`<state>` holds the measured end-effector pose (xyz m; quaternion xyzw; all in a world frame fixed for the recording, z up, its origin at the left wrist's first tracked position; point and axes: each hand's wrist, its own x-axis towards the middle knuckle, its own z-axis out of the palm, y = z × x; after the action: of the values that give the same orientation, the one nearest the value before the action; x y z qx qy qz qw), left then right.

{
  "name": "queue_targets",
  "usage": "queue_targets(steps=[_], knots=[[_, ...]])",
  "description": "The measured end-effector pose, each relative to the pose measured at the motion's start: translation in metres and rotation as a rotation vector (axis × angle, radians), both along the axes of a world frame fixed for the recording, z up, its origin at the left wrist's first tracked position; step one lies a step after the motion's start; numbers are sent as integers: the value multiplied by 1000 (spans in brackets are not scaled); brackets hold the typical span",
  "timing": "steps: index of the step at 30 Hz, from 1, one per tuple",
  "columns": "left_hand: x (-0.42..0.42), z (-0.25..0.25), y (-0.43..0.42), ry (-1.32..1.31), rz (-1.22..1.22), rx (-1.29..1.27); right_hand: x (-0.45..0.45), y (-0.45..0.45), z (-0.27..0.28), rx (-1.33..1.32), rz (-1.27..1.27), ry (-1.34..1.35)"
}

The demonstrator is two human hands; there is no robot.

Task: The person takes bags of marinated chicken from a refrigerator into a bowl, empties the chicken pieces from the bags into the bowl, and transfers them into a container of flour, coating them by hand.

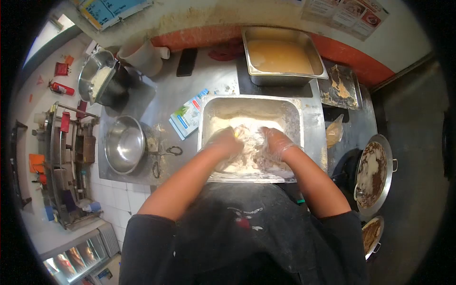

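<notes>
A deep rectangular steel pan (203,114) stands right in front of me, with loose white flour (251,154) over its bottom. Both hands wear clear plastic gloves and reach down into it. On the left side of the pan, my left hand (229,141) has its fingers in the flour beside a pale, pinkish floured lump (243,130). My right hand (276,142) dips into the flour opposite, a short distance from the left. Flour and motion blur obscure the fingertips of both hands, so whether they grip anything cannot be made out.
Behind stands a steel pan (280,78) of tan liquid. Leftward are a blue-green packet (187,114), scissors (166,152), a steel bowl (124,145), a phone (187,61), a white pitcher (140,56) and a flour container (100,78). Rightward lie a plastic bag (335,130) and round pans (373,171).
</notes>
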<state>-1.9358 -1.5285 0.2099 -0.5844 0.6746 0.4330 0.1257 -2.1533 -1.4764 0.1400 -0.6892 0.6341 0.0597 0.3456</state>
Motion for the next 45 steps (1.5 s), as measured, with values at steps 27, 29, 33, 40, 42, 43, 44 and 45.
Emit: queue_targets(steps=[27,29,33,40,42,43,44,45], knots=[[-10,-37,-6,235,217,-43,69,-31,1,-127,-63,32],[-6,-26,-8,229,193,-56,58,-35,27,-2,-133,-226],[9,-38,-1,155,81,-115,18,-18,55,83,-165,-402],[4,-7,35,-184,-221,64,48,12,60,384,75,175],[3,-5,34,-67,-215,136,61,15,59,458,-43,28],[2,-2,33,-7,-210,171,61,18,51,391,-78,-45],[2,-6,34,56,-163,123,62,21,44,325,-106,-118],[4,-13,36,118,-117,75,58,24,30,208,-111,-251]])
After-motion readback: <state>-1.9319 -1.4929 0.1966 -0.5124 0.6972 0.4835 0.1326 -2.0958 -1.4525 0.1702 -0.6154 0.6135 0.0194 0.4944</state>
